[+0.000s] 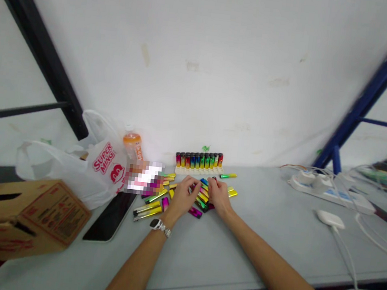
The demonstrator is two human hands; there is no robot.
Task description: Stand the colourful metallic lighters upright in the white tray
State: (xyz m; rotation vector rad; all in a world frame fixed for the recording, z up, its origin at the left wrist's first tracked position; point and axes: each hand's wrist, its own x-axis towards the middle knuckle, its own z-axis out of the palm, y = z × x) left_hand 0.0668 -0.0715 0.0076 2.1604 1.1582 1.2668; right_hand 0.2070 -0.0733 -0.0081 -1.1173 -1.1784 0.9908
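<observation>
Several shiny multicoloured lighters (159,197) lie loose in a heap on the grey table (238,243). My left hand (182,195), with a watch on its wrist, rests on the heap with fingers curled over the lighters. My right hand (218,195) lies on the heap's right side, fingers bent down among them. What each hand grips is hidden under the fingers. Behind the heap a white tray (198,169) holds a row of lighters (199,159) standing upright against the wall.
A cardboard box (21,216) sits at the left front, with a dark phone (110,219) beside it. A white plastic bag (82,165) and an orange bottle (132,145) stand behind. A power strip (328,190), a white adapter (330,218) and cables lie at the right.
</observation>
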